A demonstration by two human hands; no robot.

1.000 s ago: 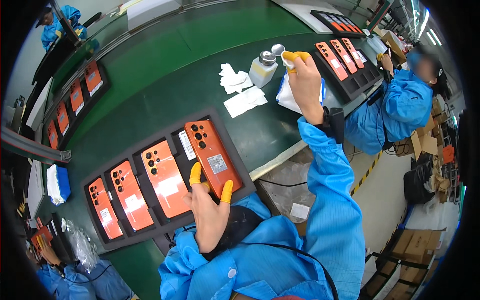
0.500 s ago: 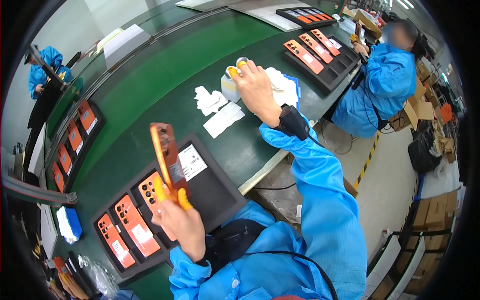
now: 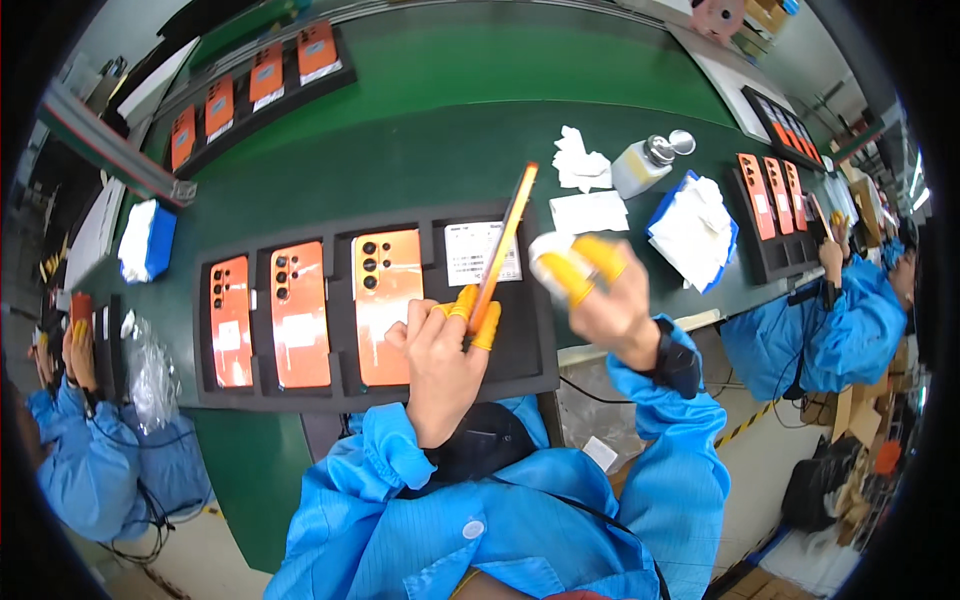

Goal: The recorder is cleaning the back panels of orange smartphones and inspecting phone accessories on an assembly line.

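Our left hand (image 3: 440,355) holds one orange phone (image 3: 505,240) up; our right hand (image 3: 600,295) pinches a white wipe (image 3: 548,250). Three phones wait in the tray (image 3: 370,395).

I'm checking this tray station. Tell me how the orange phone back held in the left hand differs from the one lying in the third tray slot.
The held phone back stands edge-on, lifted above the black tray, so it shows only as a thin orange strip; the slotted phone back lies flat, showing its camera holes. The left hand pinches the held one; nothing touches the slotted one. Both are orange.
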